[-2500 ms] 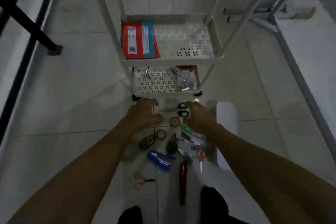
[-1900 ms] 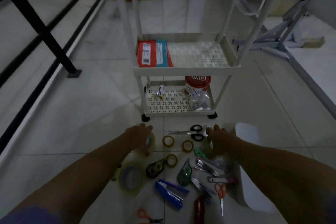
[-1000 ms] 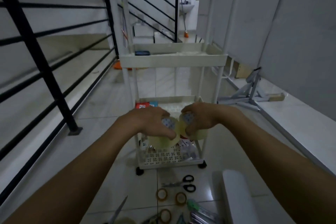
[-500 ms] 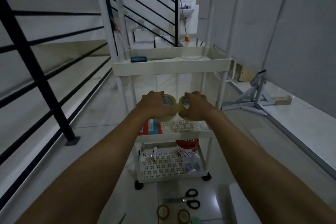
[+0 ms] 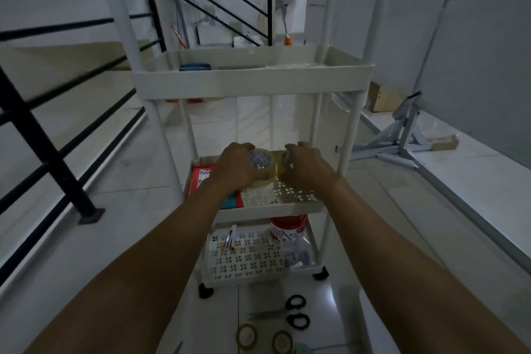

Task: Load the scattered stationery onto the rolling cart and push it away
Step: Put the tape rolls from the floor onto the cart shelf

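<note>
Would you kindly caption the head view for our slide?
Both hands, left hand and right hand, set clear tape rolls on the white cart's middle shelf.

Two bare forearms enter from lower left and lower right of frame, no sleeves, watch or bands visible. Left hand (image 5: 236,167) and right hand (image 5: 309,165) ungloved, no rings seen; dim light

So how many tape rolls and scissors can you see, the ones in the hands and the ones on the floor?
Big clear tape rolls, one in the left hand and one in the right hand: 2
Small amber tape rings on the floor: 2
Black-handled scissors on the floor: 1
Total: 5
</note>
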### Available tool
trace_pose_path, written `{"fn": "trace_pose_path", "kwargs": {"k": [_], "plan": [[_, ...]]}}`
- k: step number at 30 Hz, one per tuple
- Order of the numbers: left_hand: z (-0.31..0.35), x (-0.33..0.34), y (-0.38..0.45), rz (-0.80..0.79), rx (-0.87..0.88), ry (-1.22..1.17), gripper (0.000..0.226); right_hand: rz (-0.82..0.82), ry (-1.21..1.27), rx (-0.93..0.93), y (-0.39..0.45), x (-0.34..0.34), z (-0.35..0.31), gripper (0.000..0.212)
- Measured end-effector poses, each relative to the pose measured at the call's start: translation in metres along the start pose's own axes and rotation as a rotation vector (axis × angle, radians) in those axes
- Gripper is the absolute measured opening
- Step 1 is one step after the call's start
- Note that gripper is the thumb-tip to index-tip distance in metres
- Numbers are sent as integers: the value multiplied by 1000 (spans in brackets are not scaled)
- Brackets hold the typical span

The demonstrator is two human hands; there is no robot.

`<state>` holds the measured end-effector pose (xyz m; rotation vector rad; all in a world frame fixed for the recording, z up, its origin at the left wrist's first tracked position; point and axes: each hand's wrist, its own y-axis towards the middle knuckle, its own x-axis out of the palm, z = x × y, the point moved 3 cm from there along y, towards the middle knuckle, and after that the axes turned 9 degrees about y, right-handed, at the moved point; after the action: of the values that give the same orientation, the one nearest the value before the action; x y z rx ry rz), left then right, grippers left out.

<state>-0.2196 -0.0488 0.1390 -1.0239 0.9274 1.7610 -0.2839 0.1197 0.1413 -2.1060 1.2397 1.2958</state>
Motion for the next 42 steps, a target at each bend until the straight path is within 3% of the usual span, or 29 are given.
{"fn": "trace_pose_path", "kwargs": {"k": [4,8,14,20,23,28,31,32,37,42], "plan": [[-3,5,-4,46,53,-72,74,118,-30,-44,-2,2,-3,49],[4,-4,-25,90,133,-63,60,109,-77,-135,-11,-2,-13,49],[11,-39,-102,356,380,-170,16,172,-97,-326,-48,-9,-43,48],[-8,-41,-164,135,431,-121,5,357,-73,-545,-107,4,-80,35],[-25,-27,-187,-37,418,-51,3,346,-30,-640,-140,33,-88,26],[-55,15,-228,-343,390,68,39,7,-55,-716,-186,107,-80,28],[-83,47,-249,-618,302,233,15,-175,-96,-638,-204,150,-65,34],[-92,59,-257,-693,273,282,18,-245,-115,-605,-208,162,-59,35],[-133,102,-301,-960,217,501,78,-676,-295,-516,-223,217,-33,34],[-158,124,-337,-1017,215,579,118,-821,-371,-445,-237,246,-15,42]]}}
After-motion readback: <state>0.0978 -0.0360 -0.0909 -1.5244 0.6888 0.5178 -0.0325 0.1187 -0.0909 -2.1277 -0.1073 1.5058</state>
